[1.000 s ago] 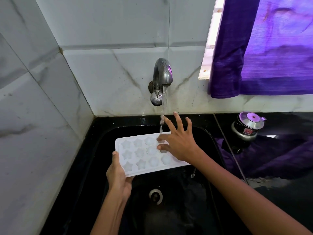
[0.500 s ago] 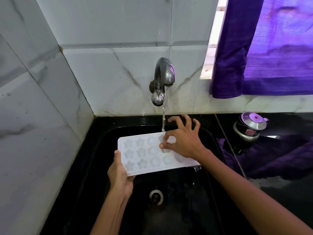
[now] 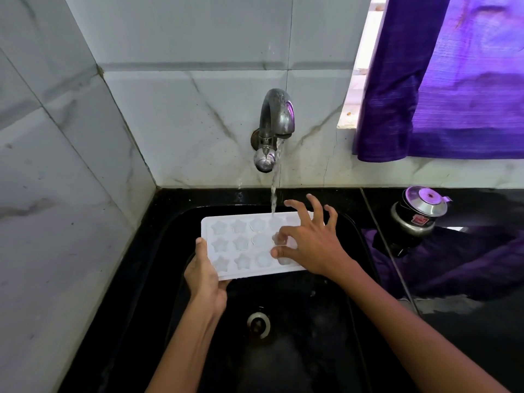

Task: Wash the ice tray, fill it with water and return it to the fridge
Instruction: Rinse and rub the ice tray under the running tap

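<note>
A white ice tray [image 3: 241, 245] with star and round moulds is held level over the black sink [image 3: 283, 350]. My left hand [image 3: 205, 275] grips its near left corner, thumb on top. My right hand [image 3: 310, 242] rests on the tray's right half, fingers spread and curled, thumb and forefinger pressing into the moulds; it hides the tray's right end. A metal wall tap [image 3: 273, 129] runs a thin stream of water [image 3: 273, 194] onto the tray's far edge, just left of my right fingers.
The sink's drain [image 3: 258, 324] lies below the tray. On the black counter at the right stands a small steel-lidded pot [image 3: 418, 215] beside purple cloth [image 3: 453, 259]. A purple curtain [image 3: 442, 78] hangs upper right. Marble tiles close the left and back.
The tray has shifted slightly right under the stream. My right hand's fingers went from straight and spread to curled, rubbing the moulds. My left hand keeps its grip.
</note>
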`<act>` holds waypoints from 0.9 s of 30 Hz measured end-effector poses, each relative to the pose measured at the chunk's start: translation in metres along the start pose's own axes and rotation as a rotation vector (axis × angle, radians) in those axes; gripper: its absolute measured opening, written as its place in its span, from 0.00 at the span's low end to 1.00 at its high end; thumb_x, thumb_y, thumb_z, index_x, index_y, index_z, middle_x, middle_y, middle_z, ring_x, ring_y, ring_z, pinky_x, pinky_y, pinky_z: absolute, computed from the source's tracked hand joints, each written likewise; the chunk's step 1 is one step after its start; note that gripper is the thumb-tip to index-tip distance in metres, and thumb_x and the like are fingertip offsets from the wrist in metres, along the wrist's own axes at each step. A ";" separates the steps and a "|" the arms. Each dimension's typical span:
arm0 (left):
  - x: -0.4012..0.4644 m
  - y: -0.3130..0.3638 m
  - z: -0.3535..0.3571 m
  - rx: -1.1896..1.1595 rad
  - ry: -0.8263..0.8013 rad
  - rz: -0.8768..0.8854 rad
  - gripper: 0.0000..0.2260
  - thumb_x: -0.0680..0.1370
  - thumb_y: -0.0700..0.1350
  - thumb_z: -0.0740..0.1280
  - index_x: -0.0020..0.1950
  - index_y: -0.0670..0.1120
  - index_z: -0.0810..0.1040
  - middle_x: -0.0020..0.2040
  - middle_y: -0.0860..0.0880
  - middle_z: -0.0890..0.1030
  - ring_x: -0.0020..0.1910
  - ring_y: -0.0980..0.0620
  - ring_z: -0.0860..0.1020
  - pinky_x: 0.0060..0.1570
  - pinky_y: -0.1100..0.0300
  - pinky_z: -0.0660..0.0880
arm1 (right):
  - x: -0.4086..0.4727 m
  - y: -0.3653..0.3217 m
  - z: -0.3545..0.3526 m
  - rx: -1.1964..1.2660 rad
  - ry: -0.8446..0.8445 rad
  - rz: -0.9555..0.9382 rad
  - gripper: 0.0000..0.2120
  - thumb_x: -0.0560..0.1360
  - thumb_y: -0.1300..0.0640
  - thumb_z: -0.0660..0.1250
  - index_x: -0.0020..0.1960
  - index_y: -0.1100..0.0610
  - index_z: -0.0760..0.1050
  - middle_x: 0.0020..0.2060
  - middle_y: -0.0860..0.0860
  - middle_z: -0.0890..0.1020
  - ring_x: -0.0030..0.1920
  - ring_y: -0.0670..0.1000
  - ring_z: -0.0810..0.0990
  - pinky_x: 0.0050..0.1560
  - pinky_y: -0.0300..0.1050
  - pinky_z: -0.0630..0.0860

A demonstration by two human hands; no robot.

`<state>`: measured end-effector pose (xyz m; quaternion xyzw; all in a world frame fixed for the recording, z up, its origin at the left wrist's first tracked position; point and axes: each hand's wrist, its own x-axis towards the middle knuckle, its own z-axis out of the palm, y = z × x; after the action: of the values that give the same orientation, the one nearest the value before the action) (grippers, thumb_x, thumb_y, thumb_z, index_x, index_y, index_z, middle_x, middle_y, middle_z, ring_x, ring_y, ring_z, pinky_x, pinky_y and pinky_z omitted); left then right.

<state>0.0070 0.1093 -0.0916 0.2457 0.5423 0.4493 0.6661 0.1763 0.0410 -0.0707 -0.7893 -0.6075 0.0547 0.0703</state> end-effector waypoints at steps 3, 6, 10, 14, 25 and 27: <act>0.003 0.002 0.000 -0.013 -0.001 -0.004 0.14 0.80 0.54 0.60 0.46 0.46 0.78 0.42 0.46 0.83 0.39 0.48 0.82 0.31 0.56 0.79 | 0.002 0.000 0.001 -0.010 0.025 -0.007 0.19 0.72 0.31 0.58 0.53 0.41 0.76 0.76 0.45 0.47 0.74 0.57 0.34 0.68 0.62 0.37; 0.005 0.006 0.000 -0.021 -0.007 0.003 0.14 0.81 0.54 0.60 0.45 0.46 0.78 0.42 0.46 0.82 0.39 0.48 0.81 0.35 0.54 0.79 | 0.001 -0.001 -0.001 0.006 0.023 -0.034 0.18 0.74 0.34 0.57 0.58 0.38 0.75 0.77 0.45 0.44 0.74 0.58 0.33 0.69 0.62 0.36; 0.007 0.006 0.002 -0.021 -0.005 -0.002 0.13 0.80 0.54 0.60 0.46 0.46 0.78 0.43 0.46 0.82 0.40 0.47 0.81 0.33 0.53 0.80 | 0.003 -0.003 -0.003 -0.029 0.044 -0.054 0.16 0.75 0.37 0.59 0.57 0.41 0.77 0.77 0.46 0.46 0.74 0.58 0.33 0.68 0.60 0.33; 0.010 0.009 0.003 -0.039 -0.002 -0.001 0.13 0.80 0.54 0.60 0.45 0.47 0.77 0.42 0.47 0.82 0.39 0.48 0.81 0.28 0.57 0.79 | 0.006 -0.003 -0.002 -0.061 0.099 -0.091 0.15 0.75 0.39 0.60 0.57 0.41 0.77 0.77 0.48 0.47 0.73 0.58 0.35 0.67 0.60 0.33; 0.011 0.009 -0.001 -0.028 0.000 -0.020 0.13 0.80 0.54 0.60 0.46 0.46 0.77 0.42 0.46 0.82 0.39 0.48 0.81 0.29 0.56 0.80 | 0.008 -0.002 0.001 -0.098 0.115 -0.128 0.15 0.75 0.37 0.61 0.56 0.41 0.78 0.77 0.48 0.50 0.74 0.58 0.34 0.68 0.65 0.33; 0.009 0.008 -0.001 -0.026 -0.005 -0.035 0.14 0.80 0.54 0.61 0.46 0.46 0.78 0.42 0.46 0.82 0.39 0.47 0.81 0.30 0.55 0.80 | 0.007 -0.001 -0.003 -0.092 0.086 -0.087 0.16 0.73 0.35 0.61 0.54 0.41 0.78 0.77 0.47 0.49 0.75 0.59 0.35 0.67 0.64 0.32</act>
<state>0.0039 0.1211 -0.0900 0.2286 0.5390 0.4439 0.6783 0.1776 0.0475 -0.0676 -0.7662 -0.6395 -0.0105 0.0622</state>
